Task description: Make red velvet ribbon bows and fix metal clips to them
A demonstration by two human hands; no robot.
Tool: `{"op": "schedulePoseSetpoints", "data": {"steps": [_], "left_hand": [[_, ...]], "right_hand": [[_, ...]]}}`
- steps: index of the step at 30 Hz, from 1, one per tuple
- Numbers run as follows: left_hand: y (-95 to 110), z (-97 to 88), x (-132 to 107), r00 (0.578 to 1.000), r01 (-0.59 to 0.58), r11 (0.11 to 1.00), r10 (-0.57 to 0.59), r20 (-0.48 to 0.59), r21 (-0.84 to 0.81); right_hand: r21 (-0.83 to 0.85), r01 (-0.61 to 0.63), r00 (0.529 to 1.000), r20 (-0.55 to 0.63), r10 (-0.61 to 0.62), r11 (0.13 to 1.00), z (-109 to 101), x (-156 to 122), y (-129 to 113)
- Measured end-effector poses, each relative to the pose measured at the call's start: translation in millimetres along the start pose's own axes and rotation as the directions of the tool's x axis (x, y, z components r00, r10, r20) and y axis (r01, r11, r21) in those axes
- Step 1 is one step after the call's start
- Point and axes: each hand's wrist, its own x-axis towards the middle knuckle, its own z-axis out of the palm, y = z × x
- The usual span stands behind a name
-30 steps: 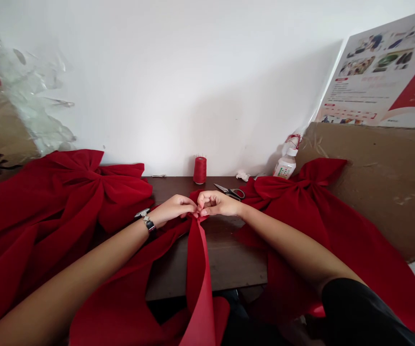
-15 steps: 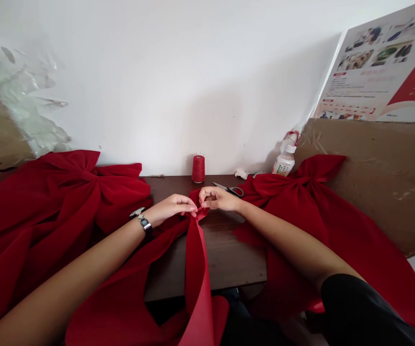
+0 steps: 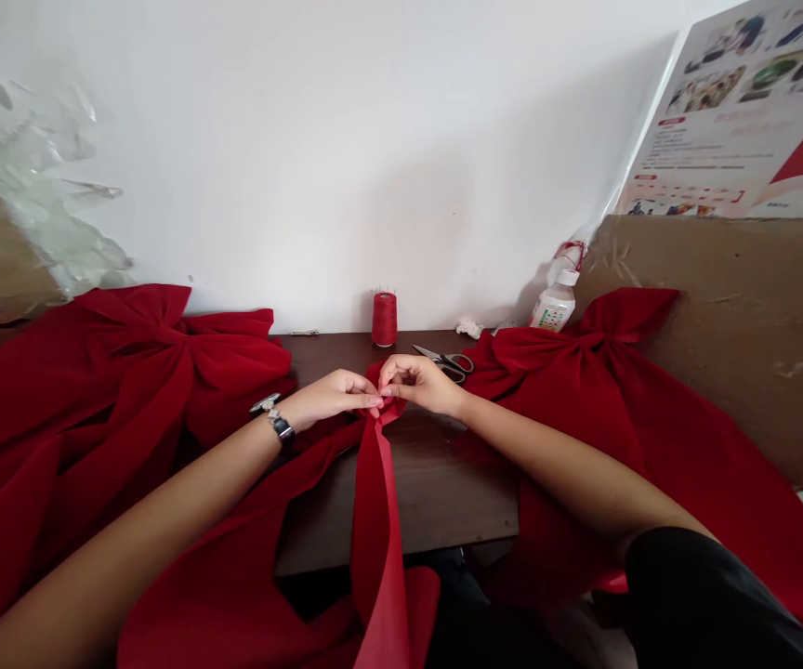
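My left hand [image 3: 335, 394] and my right hand [image 3: 418, 381] meet fingertip to fingertip over the dark wooden table [image 3: 436, 497]. Both pinch the gathered top of a long red velvet strip [image 3: 377, 520] that hangs from my fingers over the table's front edge toward my lap. A watch sits on my left wrist. The fingers of both hands are curled tight on the fabric.
A big red velvet bow [image 3: 129, 372] lies at the left, another red bow [image 3: 583, 362] at the right. A red thread spool [image 3: 384, 319], scissors [image 3: 447, 360] and a small white bottle [image 3: 553, 302] stand near the wall. Cardboard [image 3: 736, 325] and a poster [image 3: 743, 121] lean at the right.
My hands keep pinching the strip's top and have barely shifted; the view has tilted slightly, so everything sits a little higher in the picture.
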Motion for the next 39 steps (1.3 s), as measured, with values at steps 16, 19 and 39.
{"op": "schedulePoseSetpoints", "data": {"steps": [16, 19, 39], "left_hand": [[5.4, 1.2, -0.7, 0.999, -0.034, 0.997, 0.032, 0.031, 0.069], [4.9, 1.9, -0.2, 0.999, -0.047, 0.993, 0.045, 0.021, 0.108], [4.1, 3.5, 0.6, 1.0, -0.008, 1.0, 0.009, -0.026, 0.014]], "right_hand": [[0.132, -0.048, 0.998, -0.038, 0.053, 0.99, 8.9, 2.1, 4.1], [0.164, -0.081, 0.995, -0.045, 0.09, 0.983, 9.8, 2.1, 2.9], [0.286, -0.105, 0.953, -0.246, 0.179, 0.953, 1.9, 1.6, 9.6]]}}
